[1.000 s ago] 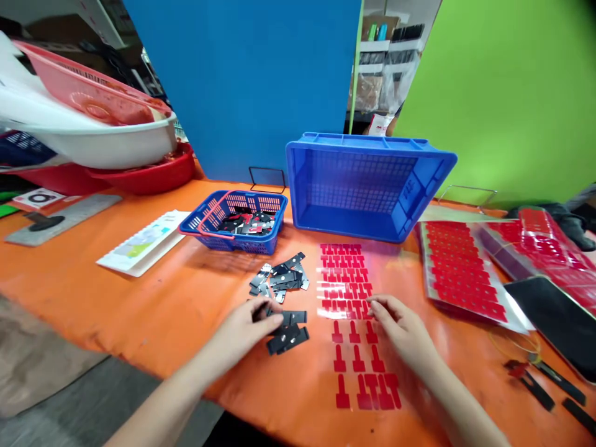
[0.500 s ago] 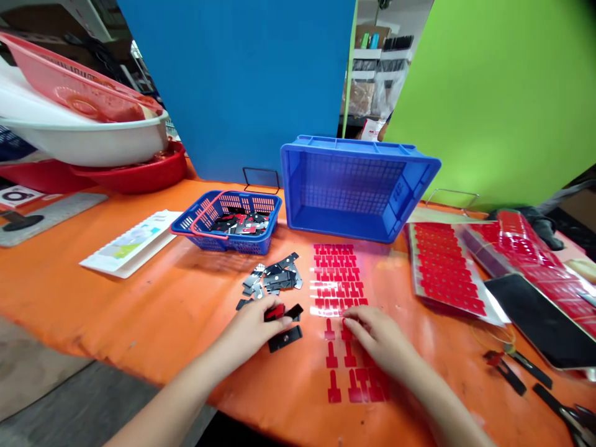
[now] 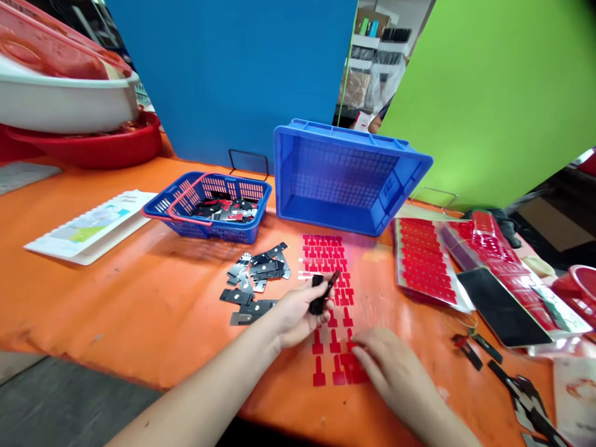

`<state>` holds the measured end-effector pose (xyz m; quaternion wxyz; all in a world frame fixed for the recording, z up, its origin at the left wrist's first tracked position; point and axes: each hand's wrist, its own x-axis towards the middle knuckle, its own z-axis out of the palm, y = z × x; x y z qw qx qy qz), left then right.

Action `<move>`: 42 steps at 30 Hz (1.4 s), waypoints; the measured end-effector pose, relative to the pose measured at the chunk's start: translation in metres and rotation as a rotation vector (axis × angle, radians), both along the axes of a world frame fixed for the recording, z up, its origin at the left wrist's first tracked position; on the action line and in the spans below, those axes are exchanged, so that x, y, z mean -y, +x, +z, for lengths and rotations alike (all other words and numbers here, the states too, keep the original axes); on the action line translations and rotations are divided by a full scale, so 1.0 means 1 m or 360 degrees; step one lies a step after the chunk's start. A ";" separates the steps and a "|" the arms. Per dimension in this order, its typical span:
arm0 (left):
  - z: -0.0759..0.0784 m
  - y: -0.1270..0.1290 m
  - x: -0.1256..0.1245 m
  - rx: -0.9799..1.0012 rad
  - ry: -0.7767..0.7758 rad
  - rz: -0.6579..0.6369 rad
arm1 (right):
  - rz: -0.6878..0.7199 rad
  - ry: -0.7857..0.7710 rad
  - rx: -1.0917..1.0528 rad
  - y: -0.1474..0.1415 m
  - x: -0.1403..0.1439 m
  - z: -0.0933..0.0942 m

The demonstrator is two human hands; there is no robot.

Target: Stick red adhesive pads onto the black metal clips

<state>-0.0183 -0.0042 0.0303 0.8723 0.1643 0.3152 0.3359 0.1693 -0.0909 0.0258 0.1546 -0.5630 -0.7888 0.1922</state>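
My left hand (image 3: 298, 313) pinches a small flat black metal clip (image 3: 322, 293) by its edges above the orange desk (image 3: 139, 298); it seems light, stiff, thin. My right hand (image 3: 384, 366) rests loosely spread on the red T-shaped stickers (image 3: 333, 347).

A small flat black metal strip (image 3: 322, 292) sits tilted upward, pinched in the left hand's fingers (image 3: 311, 304), above a clear sheet of red T-shaped stickers (image 3: 331, 292) lying flat under the right hand's fingertips (image 3: 356, 349).

left hand (image 3: 298, 313) holding black part (image 3: 321, 292)
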 end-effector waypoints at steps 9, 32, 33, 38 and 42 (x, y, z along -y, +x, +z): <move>-0.013 0.018 0.003 0.0175 -0.0073 -0.0103 | -0.0308 0.0324 0.0403 -0.022 0.043 -0.042; -0.030 0.028 0.014 -0.0388 0.0183 -0.0161 | -0.0391 0.0236 0.0037 -0.025 0.033 -0.042; -0.032 0.029 0.013 -0.0385 0.0181 -0.0161 | -0.0348 0.0330 0.0019 -0.023 0.034 -0.041; -0.031 0.030 0.013 -0.0357 0.0195 -0.0159 | -0.0201 0.0853 -0.0291 -0.011 0.038 -0.021; -0.024 0.030 0.012 -0.0342 0.0188 -0.0119 | -0.0519 0.0644 -0.0850 -0.004 0.011 0.003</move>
